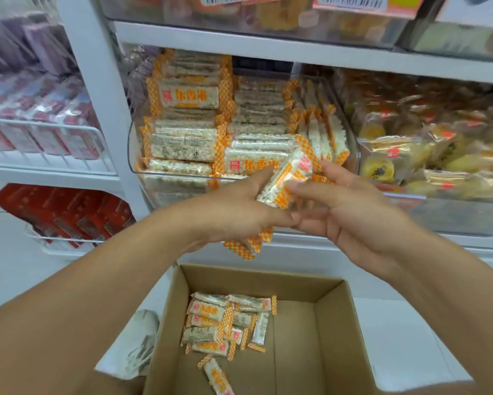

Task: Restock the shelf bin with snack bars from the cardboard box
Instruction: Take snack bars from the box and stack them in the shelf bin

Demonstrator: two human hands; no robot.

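My left hand grips a bunch of orange-and-white snack bars; their checkered ends stick out below my palm. One snack bar tilts up between both hands, and my right hand pinches it with thumb and fingertips. Both hands hover just in front of the clear shelf bin, which holds stacked and upright bars of the same kind. Below stands the open cardboard box with several loose bars in its left half.
White shelf post stands left of the bin. Another clear bin of yellow pastries sits to the right. Red boxes in wire racks fill the left shelves. A folded cloth or paper lies beside the box on the pale floor.
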